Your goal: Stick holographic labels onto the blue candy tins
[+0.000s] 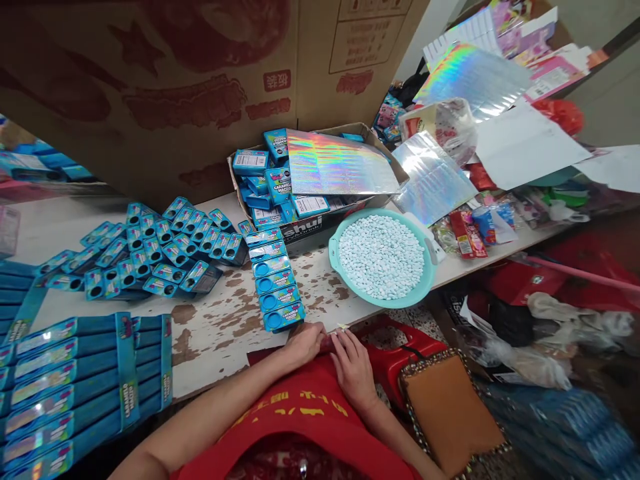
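Observation:
At the table's front edge, my left hand (pixel 306 345) is closed on a bunched fold of the red apron (pixel 295 407). Close beside it, my right hand (pixel 354 367) has its bent fingers over the same fold. A small pale scrap (pixel 343 326) shows by the right fingertips; what it is I cannot make out. Just beyond the left hand lies a row of blue candy boxes (pixel 277 280), side by side with round windows. Past the right hand stands a mint-green colander (pixel 333 257) heaped with small white candies (pixel 381 257).
Many small blue boxes (pixel 150 243) lie loose at left, before banded stacks (pixel 55 373). A carton (pixel 313 230) of blue boxes carries a shiny holographic sheet (pixel 340 163). Behind rises a large cardboard box (pixel 210 87). A red stool (pixel 400 347) and cushion (pixel 450 407) stand at right.

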`<state>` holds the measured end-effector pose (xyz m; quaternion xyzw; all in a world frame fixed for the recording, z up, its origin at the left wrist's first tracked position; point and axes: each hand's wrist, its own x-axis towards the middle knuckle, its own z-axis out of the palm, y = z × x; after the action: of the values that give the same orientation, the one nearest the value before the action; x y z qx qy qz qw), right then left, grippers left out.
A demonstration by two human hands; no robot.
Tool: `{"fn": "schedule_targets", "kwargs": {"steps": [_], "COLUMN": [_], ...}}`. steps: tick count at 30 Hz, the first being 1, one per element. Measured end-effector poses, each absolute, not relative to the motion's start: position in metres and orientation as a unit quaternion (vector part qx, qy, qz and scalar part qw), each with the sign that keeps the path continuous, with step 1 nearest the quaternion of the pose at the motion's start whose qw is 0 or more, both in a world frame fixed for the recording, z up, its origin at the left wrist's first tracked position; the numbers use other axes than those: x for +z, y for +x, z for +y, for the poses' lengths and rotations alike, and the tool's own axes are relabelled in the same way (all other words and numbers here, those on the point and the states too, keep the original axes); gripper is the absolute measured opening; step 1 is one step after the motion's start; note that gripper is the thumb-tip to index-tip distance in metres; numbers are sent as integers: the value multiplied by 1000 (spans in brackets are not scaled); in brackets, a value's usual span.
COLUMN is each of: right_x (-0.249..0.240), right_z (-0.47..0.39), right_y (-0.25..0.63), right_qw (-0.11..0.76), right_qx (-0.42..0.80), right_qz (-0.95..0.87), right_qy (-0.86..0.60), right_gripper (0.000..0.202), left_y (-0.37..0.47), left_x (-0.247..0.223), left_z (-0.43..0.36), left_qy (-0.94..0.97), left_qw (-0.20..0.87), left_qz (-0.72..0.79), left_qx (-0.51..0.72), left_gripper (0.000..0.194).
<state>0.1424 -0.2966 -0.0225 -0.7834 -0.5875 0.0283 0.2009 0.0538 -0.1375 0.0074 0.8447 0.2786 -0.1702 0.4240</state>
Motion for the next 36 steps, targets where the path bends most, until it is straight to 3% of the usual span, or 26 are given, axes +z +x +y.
{"fn": "schedule_targets", "kwargs": {"steps": [6,10,13,19,22,29,36], "right_x": [-7,20,48,98,105,96,95], "right_z": [-300,-300,-298,-276,-258,-193,-92], "right_y": [145,155,168,183,181,165,141], "right_qw": [177,176,237,390,450,489,433], "right_qx": [10,76,163,329,354,308,225], "right_qz": [-616,-603,-536,-303,-243,-312,-455], "right_qy": [-767,-774,-794,-805,-783,-754,-745], "right_gripper": [16,23,20,31,34,25,12], "left_y": [56,55,53,55,55,24,-11], "left_x": [4,2,10,52,71,111,119], "left_z": [-139,-140,-141,-143,-141,-100,-24], "left_qy": [837,831,822,727,674,792,762], "left_qw": [432,432,456,657,697,492,465], "left_qz": [292,306,311,200,245,358,444], "left_qx": [-163,-170,-140,-10,-31,47,76], "left_gripper": [22,22,26,42,25,25,19]}}
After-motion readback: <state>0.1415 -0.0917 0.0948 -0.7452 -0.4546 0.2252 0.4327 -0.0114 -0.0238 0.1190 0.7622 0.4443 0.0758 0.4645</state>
